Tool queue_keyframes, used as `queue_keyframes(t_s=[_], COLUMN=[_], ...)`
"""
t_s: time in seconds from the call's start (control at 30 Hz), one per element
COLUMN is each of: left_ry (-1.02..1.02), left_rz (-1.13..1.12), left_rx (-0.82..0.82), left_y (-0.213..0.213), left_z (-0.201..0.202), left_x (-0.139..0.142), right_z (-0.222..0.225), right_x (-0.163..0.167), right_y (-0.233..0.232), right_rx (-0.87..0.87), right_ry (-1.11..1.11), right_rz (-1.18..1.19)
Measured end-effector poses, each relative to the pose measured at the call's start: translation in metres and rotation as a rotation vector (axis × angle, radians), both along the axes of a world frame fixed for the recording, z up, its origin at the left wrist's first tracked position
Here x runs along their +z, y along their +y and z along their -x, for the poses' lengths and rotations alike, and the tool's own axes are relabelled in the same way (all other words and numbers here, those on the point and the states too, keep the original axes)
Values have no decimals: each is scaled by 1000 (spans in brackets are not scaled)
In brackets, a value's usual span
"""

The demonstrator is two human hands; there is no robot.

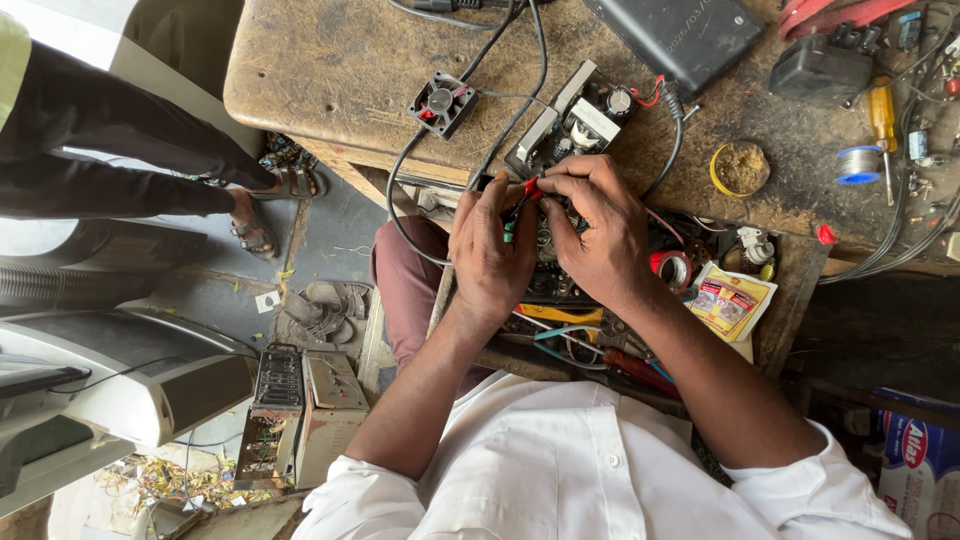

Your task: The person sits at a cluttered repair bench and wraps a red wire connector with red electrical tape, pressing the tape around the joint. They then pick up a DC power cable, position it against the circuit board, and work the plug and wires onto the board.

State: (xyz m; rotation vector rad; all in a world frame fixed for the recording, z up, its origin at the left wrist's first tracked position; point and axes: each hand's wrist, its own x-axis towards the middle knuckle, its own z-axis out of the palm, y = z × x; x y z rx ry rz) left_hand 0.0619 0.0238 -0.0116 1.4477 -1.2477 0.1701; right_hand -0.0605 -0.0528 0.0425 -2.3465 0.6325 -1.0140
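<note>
**Closely held: both hands on a circuit board at the tabletop edge**

Both hands meet over a dark circuit board [548, 262] that lies at the front edge of the worn wooden tabletop [330, 70], above an open drawer [790, 290]. The left hand [492, 250] has its fingers curled, and its grip is closed around a small tool with a red handle [527, 192]; the tip of the tool is hidden between the hands. The right hand [600, 232] rests on the board with the fingers bent down, and its fingertips touch the left hand near the red handle. I cannot tell whether the right hand pinches something.

Just behind the hands lies a power supply board [578, 118] with red and black wires, and beside it a small black fan [441, 103] joined by a black cable. A yellow round tin [740, 168] stands to the right on the tabletop; it is open and filled with a brown paste. Near it are a spool of solder wire [858, 165] and a screwdriver with a yellow handle [882, 115].

The drawer holds a roll of red tape [670, 268], a small printed sachet [730, 300] and loose parts. Below the hands lie pliers with blue and yellow handles [562, 335]. On the floor at the left, another person's sandalled feet [270, 210] are seen.
</note>
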Motion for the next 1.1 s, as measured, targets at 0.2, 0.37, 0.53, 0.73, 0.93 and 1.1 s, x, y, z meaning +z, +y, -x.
queue_keyframes(t_s=[0.2,0.37,0.53,0.73,0.93,1.1], left_ry=[-15,388,996,1311,1190,983], left_rz=[27,-93,-76,-122,-214,-275], left_rx=[-35,-50,-219,-318,-362,-308], left_y=[-4,0,-7,-7,4,5], left_z=[0,12,13,0,-13,-15], left_x=[-1,1,2,9,21,23], right_z=[1,4,7,6,2,0], right_x=[-1,0,0,-2,-5,-3], right_y=[0,-2,-2,0,1,0], right_rx=[-4,35,65,61,26,0], right_ry=[1,27,21,10,5,22], right_rz=[-12,-11,-19,21,65,115])
